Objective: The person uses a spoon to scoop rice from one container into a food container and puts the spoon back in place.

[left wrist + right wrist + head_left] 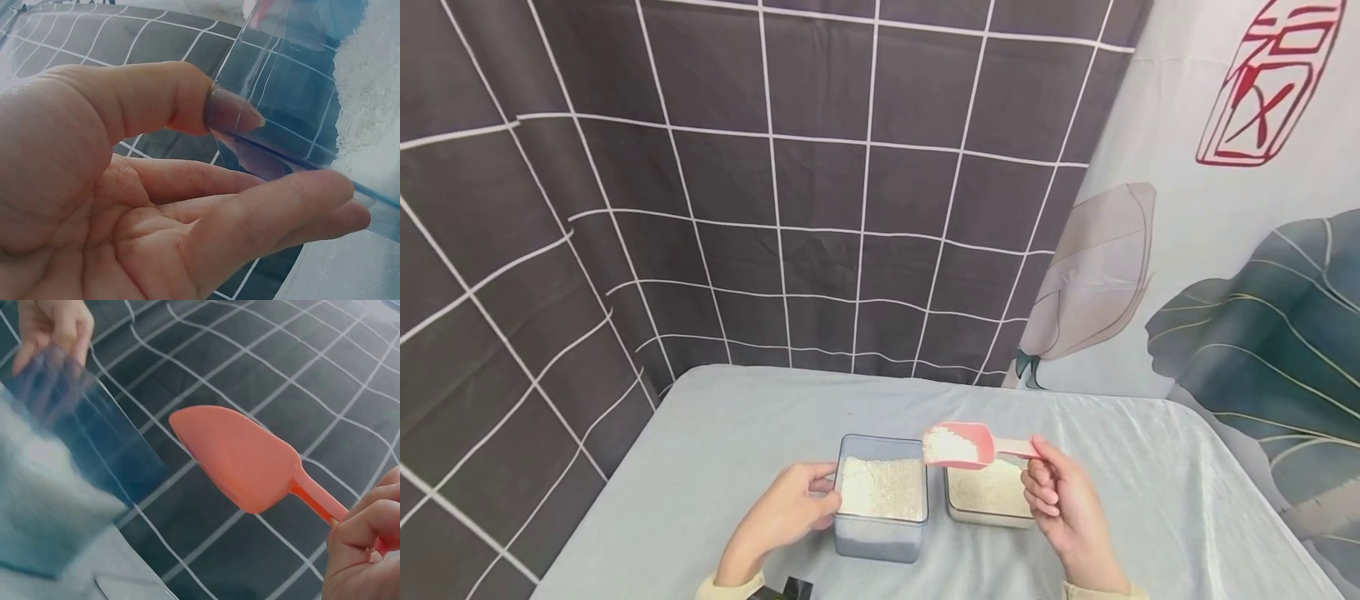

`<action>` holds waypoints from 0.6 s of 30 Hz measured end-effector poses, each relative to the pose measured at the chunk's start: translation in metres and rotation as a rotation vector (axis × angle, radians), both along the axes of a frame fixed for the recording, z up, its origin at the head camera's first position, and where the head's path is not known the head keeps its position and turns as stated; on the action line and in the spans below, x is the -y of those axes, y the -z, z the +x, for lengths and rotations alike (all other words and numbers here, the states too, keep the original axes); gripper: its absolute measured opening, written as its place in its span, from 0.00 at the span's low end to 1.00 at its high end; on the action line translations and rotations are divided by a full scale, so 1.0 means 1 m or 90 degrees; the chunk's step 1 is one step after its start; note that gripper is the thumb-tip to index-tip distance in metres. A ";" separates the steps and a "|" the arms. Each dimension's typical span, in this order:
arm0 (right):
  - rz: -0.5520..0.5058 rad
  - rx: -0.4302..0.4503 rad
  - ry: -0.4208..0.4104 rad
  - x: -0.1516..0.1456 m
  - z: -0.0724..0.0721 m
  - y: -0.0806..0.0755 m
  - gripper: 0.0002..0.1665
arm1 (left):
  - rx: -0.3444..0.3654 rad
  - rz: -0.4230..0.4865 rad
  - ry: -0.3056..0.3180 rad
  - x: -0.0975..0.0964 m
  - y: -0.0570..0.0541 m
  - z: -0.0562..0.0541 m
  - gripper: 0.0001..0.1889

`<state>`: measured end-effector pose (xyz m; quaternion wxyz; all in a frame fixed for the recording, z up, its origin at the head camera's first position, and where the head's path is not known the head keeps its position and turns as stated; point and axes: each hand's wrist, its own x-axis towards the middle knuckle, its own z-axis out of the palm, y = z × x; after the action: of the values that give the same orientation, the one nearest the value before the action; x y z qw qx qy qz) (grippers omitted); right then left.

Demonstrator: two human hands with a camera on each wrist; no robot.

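My right hand (1063, 508) grips the handle of a pink scoop (973, 442) heaped with white rice (951, 446). The scoop is held up over the gap between two containers, its tip close to the right rim of a clear blue container (880, 537). Rice (372, 94) fills much of that container. At its left side, my left hand (790, 504) holds the wall with thumb and fingers; the thumb tip (240, 115) shows at the see-through plastic. In the right wrist view the scoop's underside (237, 459) faces the camera, hiding its load.
A second, lower container (992, 518) of rice stands just right of the blue one, partly covered by the scoop and right hand. Both stand on a table with a pale blue cloth (730, 433). A dark gridded curtain (820, 192) hangs behind, with a printed white curtain (1180, 208) to the right.
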<state>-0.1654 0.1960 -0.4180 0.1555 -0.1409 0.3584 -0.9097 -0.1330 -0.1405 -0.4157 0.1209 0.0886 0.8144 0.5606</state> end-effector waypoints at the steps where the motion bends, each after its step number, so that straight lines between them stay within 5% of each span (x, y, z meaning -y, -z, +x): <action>1: -0.003 -0.010 0.005 -0.003 -0.001 0.000 0.28 | 0.000 0.001 0.001 0.000 0.000 0.000 0.30; 18: 0.043 0.015 0.154 -0.050 -0.004 0.004 0.25 | 0.008 0.001 -0.002 -0.001 0.000 -0.001 0.30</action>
<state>-0.1692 0.2463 -0.4217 0.0536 -0.0810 0.4012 -0.9108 -0.1337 -0.1394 -0.4154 0.1254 0.0837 0.8135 0.5617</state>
